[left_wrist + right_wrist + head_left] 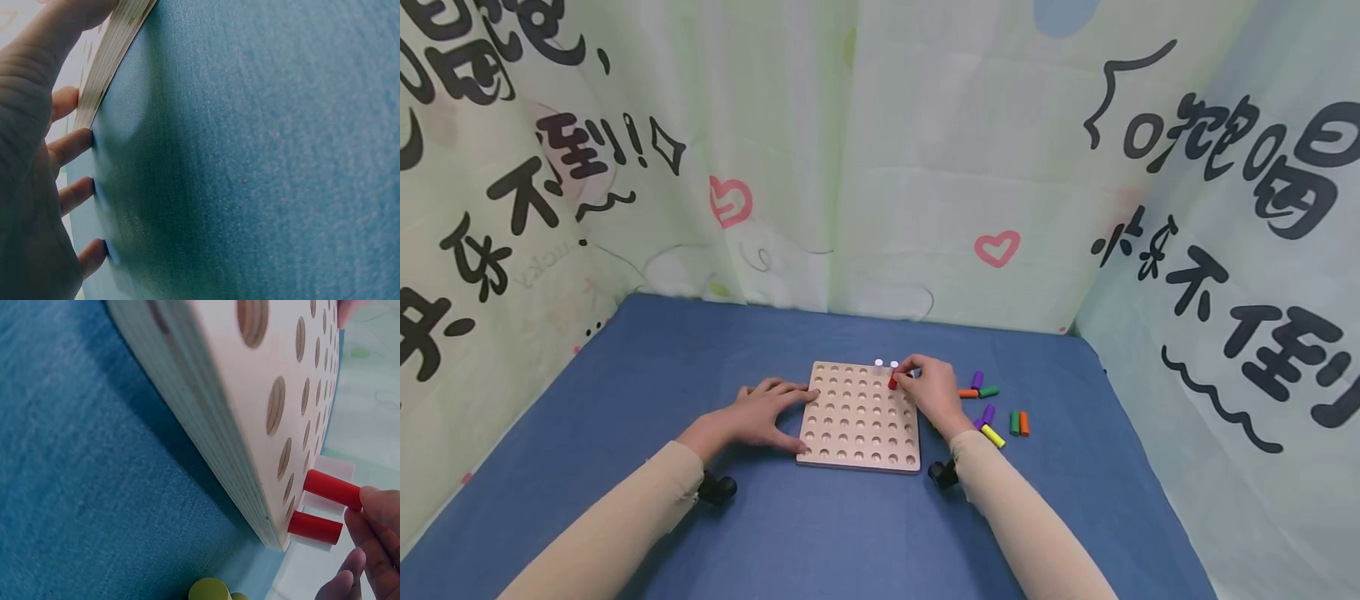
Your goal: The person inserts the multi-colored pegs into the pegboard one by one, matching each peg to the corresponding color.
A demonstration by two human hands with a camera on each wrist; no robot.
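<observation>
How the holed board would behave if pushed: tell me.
The holed board would probably stay stiff, given its thick layered edge. Lying flat and broad on the blue surface, it seems likelier to slide than tip.

The long sleeves [613, 521] are plain beige, creased towards the cuffs [683, 468]; beside each cuff sits a small, black, rounded camera [718, 490].

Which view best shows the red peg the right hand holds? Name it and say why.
The right wrist view: the red peg appears large, most of its length uncovered. The head view shows it small in the right hand; the left wrist view doesn't.
</observation>
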